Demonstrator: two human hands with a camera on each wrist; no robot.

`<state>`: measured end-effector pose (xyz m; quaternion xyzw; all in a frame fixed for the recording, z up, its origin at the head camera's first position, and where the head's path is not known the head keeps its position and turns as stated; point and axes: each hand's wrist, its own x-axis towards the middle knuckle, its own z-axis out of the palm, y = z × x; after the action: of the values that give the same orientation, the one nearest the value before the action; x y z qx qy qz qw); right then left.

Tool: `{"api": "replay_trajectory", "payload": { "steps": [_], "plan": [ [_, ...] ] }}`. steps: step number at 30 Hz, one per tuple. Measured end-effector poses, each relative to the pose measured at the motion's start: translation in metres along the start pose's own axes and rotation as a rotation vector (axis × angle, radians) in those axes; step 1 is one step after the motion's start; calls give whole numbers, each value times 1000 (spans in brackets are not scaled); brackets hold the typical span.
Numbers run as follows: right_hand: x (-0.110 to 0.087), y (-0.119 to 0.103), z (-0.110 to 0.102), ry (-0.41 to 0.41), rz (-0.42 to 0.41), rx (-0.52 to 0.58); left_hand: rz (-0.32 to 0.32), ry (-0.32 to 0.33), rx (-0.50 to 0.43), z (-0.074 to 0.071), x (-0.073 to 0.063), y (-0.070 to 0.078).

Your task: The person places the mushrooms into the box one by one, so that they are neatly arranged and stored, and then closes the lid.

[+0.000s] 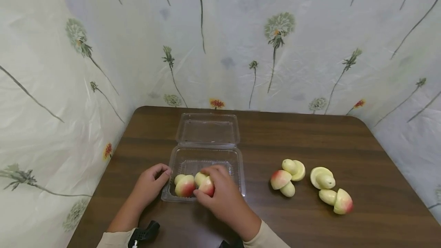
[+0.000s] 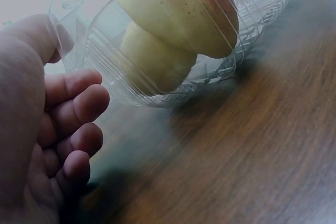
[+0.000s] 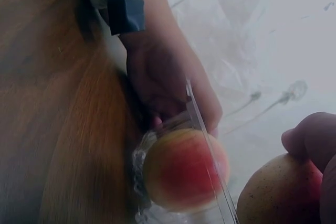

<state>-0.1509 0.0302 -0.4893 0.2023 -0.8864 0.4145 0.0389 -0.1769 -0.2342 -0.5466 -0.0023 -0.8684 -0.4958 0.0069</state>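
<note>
A clear plastic clamshell container (image 1: pixel 206 152) stands on the table with its lid folded back. My left hand (image 1: pixel 151 183) pinches its left rim, thumb over the edge and fingers outside in the left wrist view. Inside, at the front left, lies a pale yellow mushroom (image 1: pixel 186 186) with a red-tinged cap; its stem and cap show through the wall. Beside it, my right hand (image 1: pixel 222 192) grips a second red-tinged mushroom (image 1: pixel 205 185) between thumb and fingers, within the container's front part. Fingers partly hide this mushroom in the right wrist view.
To the right on the brown wooden table (image 1: pixel 262 133) lie several more mushrooms in two groups, one nearer pair (image 1: pixel 281 183) and another pair (image 1: pixel 337 202) farther right. Behind the table hangs a flower-print sheet (image 1: pixel 234 37). The open lid (image 1: pixel 208 128) lies toward the back edge.
</note>
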Motion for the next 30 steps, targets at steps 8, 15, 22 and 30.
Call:
{"api": "replay_trajectory", "payload": {
  "steps": [8, 15, 22, 30],
  "plan": [
    [4, -4, 5, -51, 16, -24, 1, 12, 16, 0, 1, -2],
    [6, -4, 5, -70, 43, -23, -2, 12, 23, -1, 1, -2],
    [8, -4, 7, -50, 53, -42, -12, 7, 23, -1, 0, 0],
    [8, 0, 10, -32, 53, -72, -12, -2, 14, -1, 1, -2]
  ]
}}
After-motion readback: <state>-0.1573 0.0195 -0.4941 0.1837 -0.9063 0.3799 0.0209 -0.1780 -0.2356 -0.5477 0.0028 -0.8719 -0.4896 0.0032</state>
